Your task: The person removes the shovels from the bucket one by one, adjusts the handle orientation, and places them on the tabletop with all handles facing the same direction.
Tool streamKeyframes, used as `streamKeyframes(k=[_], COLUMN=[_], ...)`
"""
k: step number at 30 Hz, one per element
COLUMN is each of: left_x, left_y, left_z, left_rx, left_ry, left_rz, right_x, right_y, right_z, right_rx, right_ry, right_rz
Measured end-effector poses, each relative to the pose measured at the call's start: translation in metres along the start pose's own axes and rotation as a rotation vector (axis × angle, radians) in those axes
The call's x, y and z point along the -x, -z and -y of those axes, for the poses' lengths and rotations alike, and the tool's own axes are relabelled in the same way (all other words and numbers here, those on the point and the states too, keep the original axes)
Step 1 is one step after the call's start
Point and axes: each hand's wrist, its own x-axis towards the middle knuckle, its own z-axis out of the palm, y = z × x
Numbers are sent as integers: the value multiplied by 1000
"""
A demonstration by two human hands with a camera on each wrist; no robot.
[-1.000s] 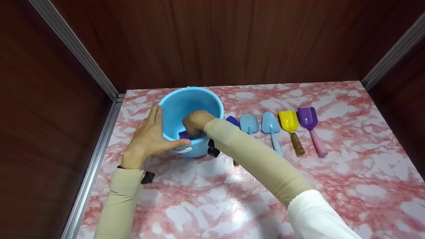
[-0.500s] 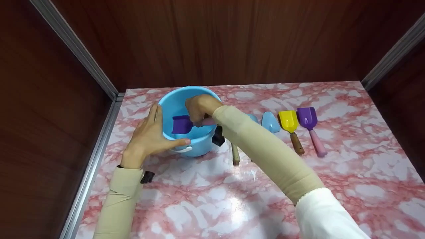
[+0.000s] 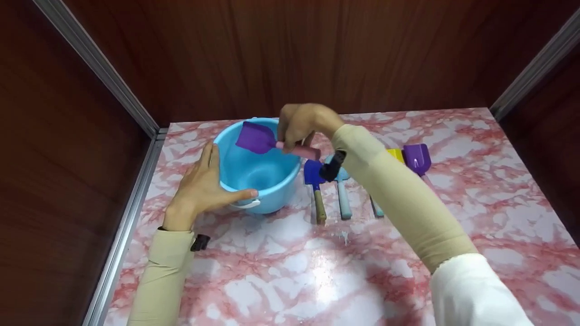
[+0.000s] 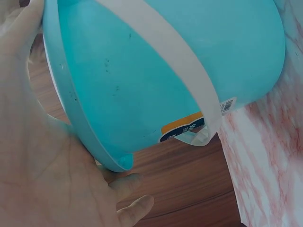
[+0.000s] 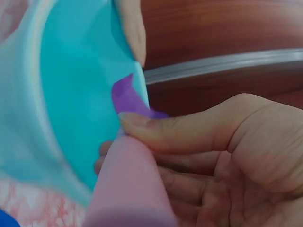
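A light blue bucket (image 3: 272, 198) with a white handle (image 4: 189, 75) stands at the left of the marbled tabletop. My left hand (image 3: 199, 188) rests against its left rim with fingers spread, the thumb lying along the near edge. Above the bucket's right rim, my right hand (image 3: 306, 124) pinches the pink handle of a toy shovel (image 3: 257, 137). The shovel's purple blade points left, over the bucket's opening. In the right wrist view, thumb and fingers grip the pink handle (image 5: 128, 184) close to the blade, which is partly hidden by the thumb.
Right of the bucket lie a dark blue shovel (image 3: 313, 172) and a light blue shovel (image 3: 343, 199). The right arm partly covers another pale-handled shovel (image 3: 378, 208), a yellow shovel (image 3: 395, 155) and a second purple shovel (image 3: 417, 157). Dark wooden panels (image 3: 290, 59) enclose the table (image 3: 281, 271).
The right hand has risen out of the bucket to the upper right, lifting the purple shovel from inside to above the rim. The left hand has stayed on the bucket.
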Motion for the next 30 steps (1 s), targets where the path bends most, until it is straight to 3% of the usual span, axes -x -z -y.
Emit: streamKeyframes(k=[8, 16, 30], left_x=[1, 0, -2], left_y=[2, 0, -1], left_z=[1, 2, -2], left_rx=[9, 18, 8], left_ry=[3, -46, -21], left_rz=[-2, -36, -9], right_x=[23, 42, 93], right_y=[9, 15, 22], right_z=[-40, -75, -155], right_rx=[-80, -271, -385], right_ry=[39, 31, -22], right_rz=[-137, -163, -294])
